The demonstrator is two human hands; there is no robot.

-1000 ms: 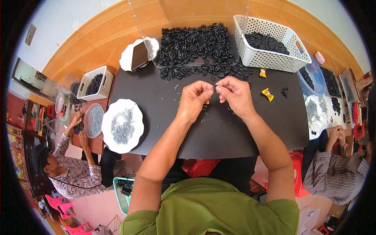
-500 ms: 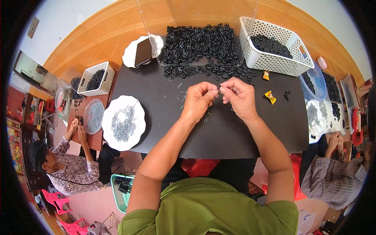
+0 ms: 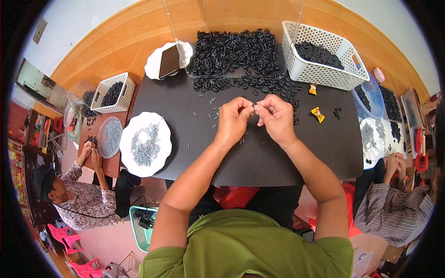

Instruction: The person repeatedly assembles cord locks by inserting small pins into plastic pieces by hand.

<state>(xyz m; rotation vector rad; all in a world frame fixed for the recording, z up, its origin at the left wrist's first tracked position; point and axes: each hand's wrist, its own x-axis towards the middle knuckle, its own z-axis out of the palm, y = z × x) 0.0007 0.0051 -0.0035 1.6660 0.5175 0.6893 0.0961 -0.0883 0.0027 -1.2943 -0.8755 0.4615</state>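
Observation:
Above the dark table, my left hand (image 3: 233, 121) and my right hand (image 3: 278, 119) meet at the fingertips, thumbs and forefingers pinched together. Whatever they hold is tiny, and the fingers mostly hide it; a dark speck shows between the tips. Just beyond them, small black oval plastic parts with holes (image 3: 236, 53) lie heaped in a clear tray and spill over its front edge. Several short grey metal pins (image 3: 212, 100) are scattered beside my left hand. More such pins (image 3: 145, 144) fill the middle of a white scalloped plate (image 3: 161, 162) to the left.
A phone (image 3: 169, 61) rests on another white plate (image 3: 153, 64) at the back left. A white basket (image 3: 320, 79) of black parts stands back right, near two yellow-wrapped sweets (image 3: 317, 115). Co-workers sit at left (image 3: 85, 211) and right (image 3: 394, 213).
My right hand has shifted slightly left and its fingertips now press against my left hand's. The small black part that showed between them is now mostly covered.

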